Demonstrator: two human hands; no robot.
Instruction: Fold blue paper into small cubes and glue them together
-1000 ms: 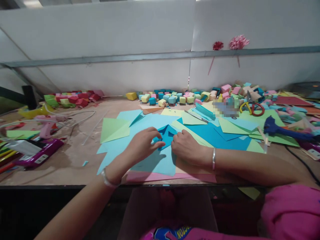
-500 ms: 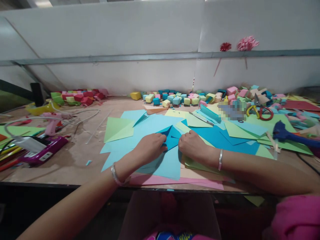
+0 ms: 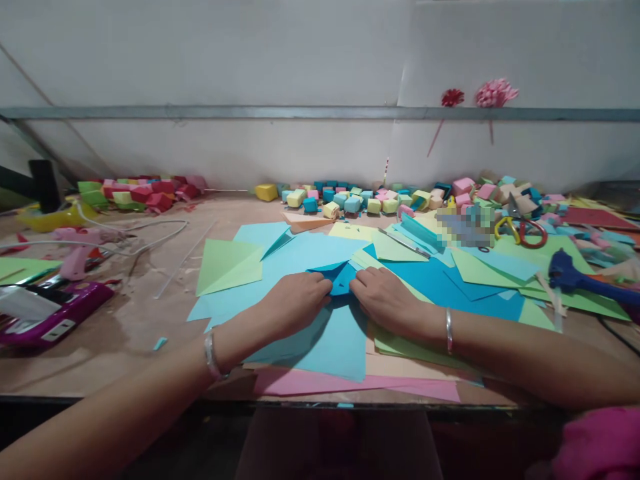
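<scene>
A partly folded piece of dark blue paper [image 3: 342, 280] is between my hands over the middle of the work table. My left hand [image 3: 304, 295] is closed on its left side, fingers curled with the tips hidden. On the right side my right hand [image 3: 376, 293] grips the same paper, its fingers bent down over the edge. Creased flaps stand up at the paper's centre. Beneath lie light blue sheets [image 3: 320, 353], and a larger dark blue sheet [image 3: 425, 275] spreads to the right.
Folded paper cubes [image 3: 353, 203] line the wall at the back. Scissors [image 3: 533, 233], a craft knife [image 3: 405, 245] and a blue glue gun [image 3: 580, 273] lie to the right. A purple power strip [image 3: 75, 313], white cable and pink glue gun [image 3: 77, 257] are at left.
The flaps of the blue paper sit lower and closer together, and my hands are slightly nearer each other. The view has shifted a little, with the table's front edge lower in it.
</scene>
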